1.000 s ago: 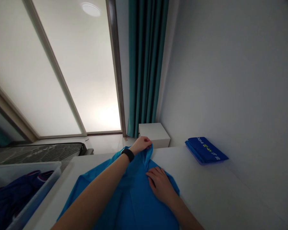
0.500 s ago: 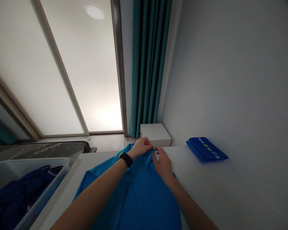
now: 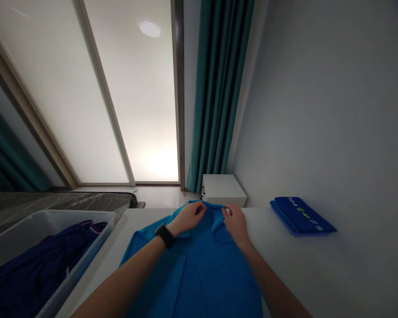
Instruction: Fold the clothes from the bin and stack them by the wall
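A bright blue shirt (image 3: 215, 274) lies spread on the white table (image 3: 295, 274), its collar at the far end. My left hand (image 3: 188, 217), wearing a dark watch on the wrist, is closed with curled fingers at the left part of the collar. The right hand (image 3: 236, 224) pinches the collar's right end between thumb and fingers. Between my two hands the collar edge runs fairly straight. Both forearms cover parts of the shirt's sides.
To the right, by the wall, lies a folded dark blue garment (image 3: 301, 216) with printed lettering. A clear plastic bin (image 3: 111, 221) holding navy clothes (image 3: 53, 251) stands at the left. Beyond the table are a white cabinet (image 3: 223, 186) and a green curtain (image 3: 219, 88).
My hands have moved apart along the collar, which now stretches between them where it was bunched before. The whole view has shifted slightly.
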Tool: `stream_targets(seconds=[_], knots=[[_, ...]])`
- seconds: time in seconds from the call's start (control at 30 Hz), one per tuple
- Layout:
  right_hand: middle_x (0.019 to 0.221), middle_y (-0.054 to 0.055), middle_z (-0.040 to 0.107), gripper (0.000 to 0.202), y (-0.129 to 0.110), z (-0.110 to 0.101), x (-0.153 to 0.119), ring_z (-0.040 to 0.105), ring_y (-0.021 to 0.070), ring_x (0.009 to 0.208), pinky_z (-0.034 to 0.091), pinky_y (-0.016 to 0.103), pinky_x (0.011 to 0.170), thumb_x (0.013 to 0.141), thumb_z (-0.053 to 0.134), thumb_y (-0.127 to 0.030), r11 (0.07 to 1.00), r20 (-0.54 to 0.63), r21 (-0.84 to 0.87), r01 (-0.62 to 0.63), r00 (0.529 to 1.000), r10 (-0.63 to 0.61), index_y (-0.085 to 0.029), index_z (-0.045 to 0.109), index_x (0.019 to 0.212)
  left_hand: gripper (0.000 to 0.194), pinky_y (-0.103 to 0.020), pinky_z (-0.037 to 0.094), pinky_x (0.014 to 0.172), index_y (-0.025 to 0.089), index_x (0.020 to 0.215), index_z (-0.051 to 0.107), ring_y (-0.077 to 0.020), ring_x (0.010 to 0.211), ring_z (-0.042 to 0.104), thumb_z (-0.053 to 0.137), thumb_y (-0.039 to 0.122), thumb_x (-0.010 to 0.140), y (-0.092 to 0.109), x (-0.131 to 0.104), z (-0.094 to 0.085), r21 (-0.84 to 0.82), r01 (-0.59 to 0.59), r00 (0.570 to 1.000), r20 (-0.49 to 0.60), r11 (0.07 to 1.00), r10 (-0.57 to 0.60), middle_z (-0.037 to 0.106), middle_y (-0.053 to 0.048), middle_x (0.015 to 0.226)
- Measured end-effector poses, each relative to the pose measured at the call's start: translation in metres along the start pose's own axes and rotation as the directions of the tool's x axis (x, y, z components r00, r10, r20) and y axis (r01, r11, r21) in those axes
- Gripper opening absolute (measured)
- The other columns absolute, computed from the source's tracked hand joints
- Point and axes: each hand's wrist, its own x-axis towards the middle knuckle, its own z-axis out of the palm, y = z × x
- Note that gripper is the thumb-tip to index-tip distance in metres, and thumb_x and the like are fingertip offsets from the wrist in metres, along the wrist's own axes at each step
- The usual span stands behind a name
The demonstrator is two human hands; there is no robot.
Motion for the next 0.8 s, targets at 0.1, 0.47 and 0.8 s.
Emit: stream_targets(seconds=[0.1, 0.47, 0.8], knots=[[0.063, 0.004, 0.065, 0.037, 0.004, -0.008, 0.010, 0.061, 0.0214, 0.058, 0.046, 0.032, 0.059, 0.087, 0.046, -0.042, 0.996, 0.031, 0.031, -0.082, 0.996, 0.081, -0.016, 0.069, 0.099, 0.017, -0.028, 0.040, 0.063, 0.020, 0.088, 0.065, -0.0189, 0.069, 0.060, 0.049, 0.025, 0.089, -0.014, -0.025, -0.017, 0.130, 0.033, 0.999, 0.038, 0.991, -0.038, 0.064, -0.002, 0.072], [0.093, 0.008, 0.075, 0.033, -0.003, -0.007, 0.001, 0.053, 0.0133, 0.035, 0.045, 0.030, 0.048, 0.088, 0.044, -0.046, 0.958, 0.112, 0.175, -0.228, 0.971, 0.210, -0.021, 0.061, 0.100, 0.013, -0.039, 0.047, 0.083, 0.016, 0.099, 0.064, -0.0269, 0.096, 0.062, 0.057, 0.025, 0.092, -0.024, -0.069, 0.005, 0.570, -0.205, 0.952, 0.304, 0.796, 0.028, 0.064, -0.012, 0.102], [0.097, 0.007, 0.069, 0.021, 0.011, -0.008, 0.017, 0.068, 0.0196, 0.055, 0.034, 0.023, 0.028, 0.082, 0.048, -0.035, 0.830, 0.196, 0.433, -0.352, 0.935, 0.295, -0.024, 0.052, 0.099, 0.023, -0.029, 0.047, 0.070, 0.019, 0.091, 0.065, -0.0174, 0.076, 0.062, 0.049, 0.005, 0.083, -0.045, -0.055, -0.017, 0.334, 0.014, 0.997, 0.063, 0.943, -0.037, 0.060, -0.006, 0.101]])
